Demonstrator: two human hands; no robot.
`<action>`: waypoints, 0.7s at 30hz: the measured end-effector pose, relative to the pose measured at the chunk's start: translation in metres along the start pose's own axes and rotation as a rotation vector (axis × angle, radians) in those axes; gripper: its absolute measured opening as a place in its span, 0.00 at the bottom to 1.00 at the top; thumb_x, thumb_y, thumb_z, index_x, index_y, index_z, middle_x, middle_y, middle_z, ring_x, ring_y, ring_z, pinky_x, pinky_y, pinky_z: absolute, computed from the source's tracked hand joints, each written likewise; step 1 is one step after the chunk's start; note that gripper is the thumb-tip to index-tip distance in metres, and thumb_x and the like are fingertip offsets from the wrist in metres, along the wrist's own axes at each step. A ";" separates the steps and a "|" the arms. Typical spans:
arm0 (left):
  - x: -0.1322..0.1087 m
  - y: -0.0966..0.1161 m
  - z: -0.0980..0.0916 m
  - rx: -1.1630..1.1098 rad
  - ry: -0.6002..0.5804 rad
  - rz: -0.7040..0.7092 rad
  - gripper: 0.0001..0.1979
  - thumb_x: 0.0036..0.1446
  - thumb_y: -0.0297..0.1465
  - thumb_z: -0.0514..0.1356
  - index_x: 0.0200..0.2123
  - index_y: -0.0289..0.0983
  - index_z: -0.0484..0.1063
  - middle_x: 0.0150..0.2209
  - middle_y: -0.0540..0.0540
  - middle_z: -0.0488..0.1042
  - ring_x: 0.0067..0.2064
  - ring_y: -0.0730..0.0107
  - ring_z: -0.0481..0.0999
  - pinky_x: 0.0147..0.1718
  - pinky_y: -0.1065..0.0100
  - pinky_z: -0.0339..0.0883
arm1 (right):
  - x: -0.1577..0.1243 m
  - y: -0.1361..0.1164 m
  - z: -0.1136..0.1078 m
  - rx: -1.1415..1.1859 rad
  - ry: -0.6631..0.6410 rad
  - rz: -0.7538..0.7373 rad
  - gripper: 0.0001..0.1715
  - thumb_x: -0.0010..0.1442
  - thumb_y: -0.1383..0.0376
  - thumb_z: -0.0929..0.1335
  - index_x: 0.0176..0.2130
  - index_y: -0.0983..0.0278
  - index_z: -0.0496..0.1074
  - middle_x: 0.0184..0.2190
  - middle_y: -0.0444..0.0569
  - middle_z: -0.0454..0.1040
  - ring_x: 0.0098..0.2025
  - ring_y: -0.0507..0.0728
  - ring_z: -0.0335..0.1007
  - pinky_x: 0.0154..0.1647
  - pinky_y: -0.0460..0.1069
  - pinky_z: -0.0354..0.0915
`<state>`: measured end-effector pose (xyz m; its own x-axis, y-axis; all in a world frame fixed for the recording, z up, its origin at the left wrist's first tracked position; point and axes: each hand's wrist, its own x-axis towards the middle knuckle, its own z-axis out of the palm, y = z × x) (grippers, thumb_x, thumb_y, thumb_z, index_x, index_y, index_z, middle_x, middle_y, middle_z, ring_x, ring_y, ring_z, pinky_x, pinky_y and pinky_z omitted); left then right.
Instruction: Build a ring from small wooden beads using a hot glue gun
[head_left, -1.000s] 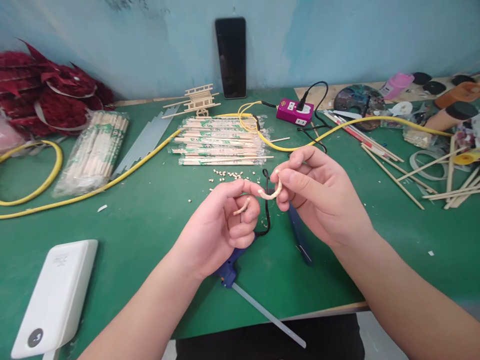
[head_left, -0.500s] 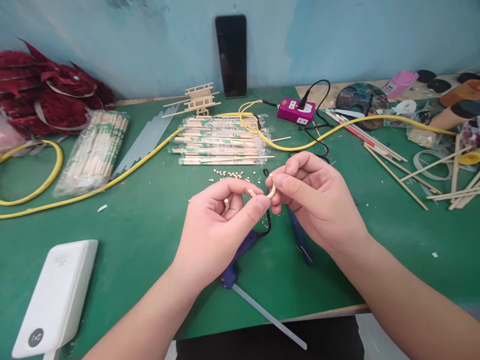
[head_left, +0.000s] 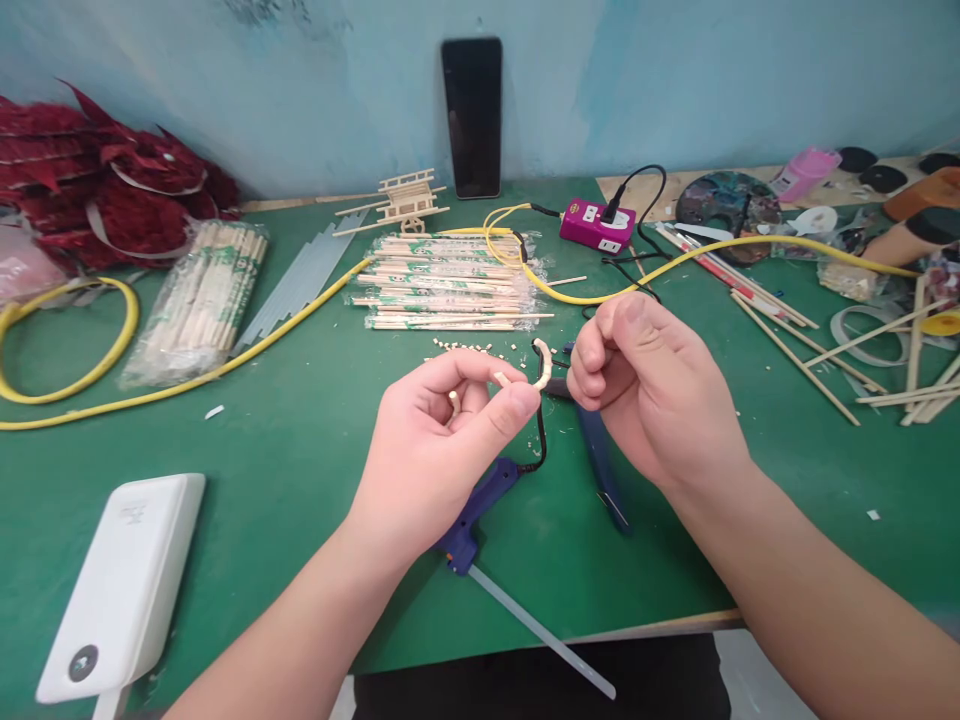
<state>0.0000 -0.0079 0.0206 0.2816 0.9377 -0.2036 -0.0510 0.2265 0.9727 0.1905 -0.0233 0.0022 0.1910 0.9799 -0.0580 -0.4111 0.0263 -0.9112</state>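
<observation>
My left hand point(head_left: 442, 445) pinches a curved pale strip point(head_left: 541, 365), possibly dried glue or wood, between thumb and index finger. A short pale piece point(head_left: 453, 402) shows among its curled fingers. My right hand point(head_left: 645, 395) sits just right of the strip and apart from it, fingers curled, nothing visible in them. Below my hands, a blue hot glue gun point(head_left: 474, 520) lies on the green mat point(head_left: 285, 500), with a glue stick point(head_left: 541, 632) in it. Its black cord point(head_left: 541, 440) rises behind the strip. Dark blue pliers point(head_left: 600, 470) lie partly under my right hand.
Wrapped chopstick bundles point(head_left: 446, 285) and scattered pale bits lie beyond my hands. A yellow cable point(head_left: 637, 280) crosses the mat to a magenta power socket point(head_left: 598, 226). Loose wooden sticks point(head_left: 795, 350) lie at right, a white power bank point(head_left: 124, 590) at front left.
My right hand has let go of the curved strip and moved slightly right, its fingers curling closed. My left hand still holds the strip.
</observation>
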 end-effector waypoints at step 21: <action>-0.005 0.002 0.001 0.164 0.068 0.122 0.03 0.62 0.35 0.76 0.39 0.44 0.89 0.21 0.55 0.56 0.25 0.72 0.54 0.28 0.65 0.56 | -0.001 -0.004 -0.001 -0.009 -0.020 -0.003 0.22 0.64 0.52 0.82 0.32 0.60 0.75 0.27 0.41 0.71 0.23 0.49 0.57 0.22 0.47 0.57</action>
<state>-0.0002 -0.0123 0.0232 0.2173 0.9724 -0.0850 0.0772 0.0697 0.9946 0.1927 -0.0242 0.0052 0.1745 0.9835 -0.0476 -0.4026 0.0271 -0.9150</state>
